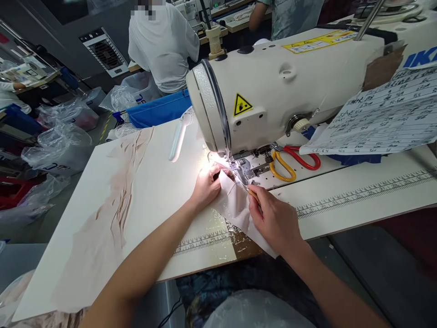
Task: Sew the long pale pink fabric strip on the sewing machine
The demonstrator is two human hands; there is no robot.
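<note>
A pale pink cloth [235, 205] lies at the needle area of the white sewing machine [259, 100] and hangs over the table's front edge. My left hand [206, 184] pinches the cloth just left of the lit needle area. In my right hand [275, 216] is a small tool with an orange-yellow handle [253, 194], its thin metal tip pointing at the cloth beside the presser foot. The tip's exact contact with the cloth is too small to tell.
Thin pink cloth pieces [119, 205] lie on the table's left. Scissors [300, 159] with red and yellow handles rest right of the needle. Handwritten paper [382, 114] hangs at the right. A white plastic tool [180, 134] lies behind my left hand. People sit beyond.
</note>
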